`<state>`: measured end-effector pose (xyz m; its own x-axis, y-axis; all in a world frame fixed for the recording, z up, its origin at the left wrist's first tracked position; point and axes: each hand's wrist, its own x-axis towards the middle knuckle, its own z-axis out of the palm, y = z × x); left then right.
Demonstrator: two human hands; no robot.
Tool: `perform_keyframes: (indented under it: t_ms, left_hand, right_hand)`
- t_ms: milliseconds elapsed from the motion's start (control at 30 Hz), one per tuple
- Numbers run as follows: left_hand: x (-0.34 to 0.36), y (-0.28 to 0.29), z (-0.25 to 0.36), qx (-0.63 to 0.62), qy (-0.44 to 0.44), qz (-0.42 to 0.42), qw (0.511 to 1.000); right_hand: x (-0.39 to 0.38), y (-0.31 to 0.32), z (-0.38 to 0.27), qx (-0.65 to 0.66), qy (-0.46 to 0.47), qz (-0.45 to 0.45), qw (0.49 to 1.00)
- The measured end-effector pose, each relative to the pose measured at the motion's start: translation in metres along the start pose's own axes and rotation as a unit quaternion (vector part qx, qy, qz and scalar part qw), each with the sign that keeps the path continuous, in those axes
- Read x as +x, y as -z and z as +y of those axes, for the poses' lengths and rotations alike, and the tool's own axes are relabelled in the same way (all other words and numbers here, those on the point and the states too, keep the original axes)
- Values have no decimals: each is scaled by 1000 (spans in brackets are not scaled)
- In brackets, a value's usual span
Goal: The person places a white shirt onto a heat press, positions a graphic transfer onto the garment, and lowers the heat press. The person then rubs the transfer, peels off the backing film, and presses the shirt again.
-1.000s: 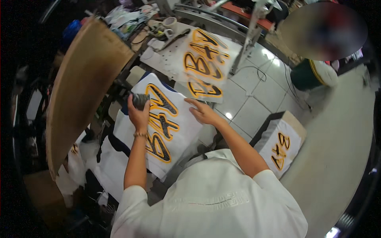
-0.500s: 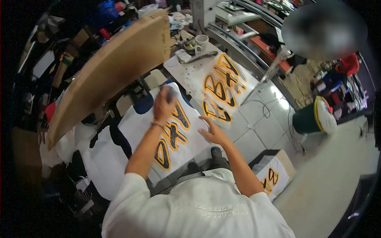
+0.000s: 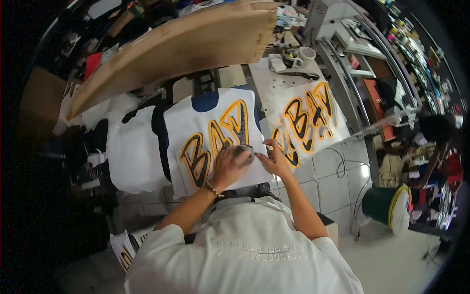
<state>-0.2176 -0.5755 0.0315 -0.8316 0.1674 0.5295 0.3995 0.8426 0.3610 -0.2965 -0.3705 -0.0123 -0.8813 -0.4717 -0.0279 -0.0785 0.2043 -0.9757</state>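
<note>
A white garment piece [image 3: 183, 115] with a dark blue neck patch lies in front of me, bearing large black lettering [image 3: 198, 166] outlined in orange. My left hand [image 3: 229, 166], with a beaded bracelet at the wrist, is over its lower right part. Its fingers are curled on a greyish rounded pad [image 3: 244, 151], blurred by motion, pressed against the garment by the end of the lettering. At the garment's right edge, my right hand [image 3: 276, 158] rests with thumb and forefinger apart, touching the border.
Another white piece with black edging [image 3: 134, 152] lies to the left. A printed sheet [image 3: 318, 112] with matching lettering is on the white table at right, near mugs [image 3: 307, 53]. A large curved brown board [image 3: 196, 44] rises behind. A green bucket [image 3: 379, 206] stands on the tiled floor.
My left hand has swept the pad from the garment's top down to its lower right. My right hand remains by the right edge, its fingers drawn closer together. The whole view has turned.
</note>
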Motion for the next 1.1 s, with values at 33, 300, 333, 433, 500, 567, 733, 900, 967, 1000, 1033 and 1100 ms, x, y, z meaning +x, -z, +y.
perform_keyframes:
  t_ms: [33,300,333,433,500,567,733,900,967,1000,1033,1100]
  left_hand:
    - [-8,3,-18,-18,102,10,995]
    - [9,1,-36,7,279,88,956]
    - [-7,-7,-5,38,183,58,981]
    - [-52,6,22,55,123,80,988]
    - [-62,47,-11,-115,322,110,933]
    - [-59,71,-24,78,367,288,881]
    - [-66,43,27,10,379,96,920]
    - [-136,44,33,-5,402,167,900]
    - [-142,56,29,-14,492,223,842]
    - [-141,58,31,68,462,271,842]
    - [-138,61,31,135,442,322,826]
    - [-128,59,54,151,368,211,893]
  right_hand:
    - [-2,0,1,-49,34,-12,998]
    - [-2,1,0,9,-38,-128,991]
    - [-1,0,2,25,-66,-129,989]
    - [-1,-3,9,-2,62,-116,991]
    - [-3,-6,12,-32,115,-104,987]
    - [-5,-6,13,-8,69,-122,990]
    - [-3,-10,13,38,81,-143,986]
    - [-5,-10,12,39,78,-148,985]
    - [-7,-10,11,27,73,-153,985]
    - [-6,-11,10,25,88,-143,986]
    - [-6,-10,9,7,98,-141,985]
    - [-4,-11,8,3,88,-146,985]
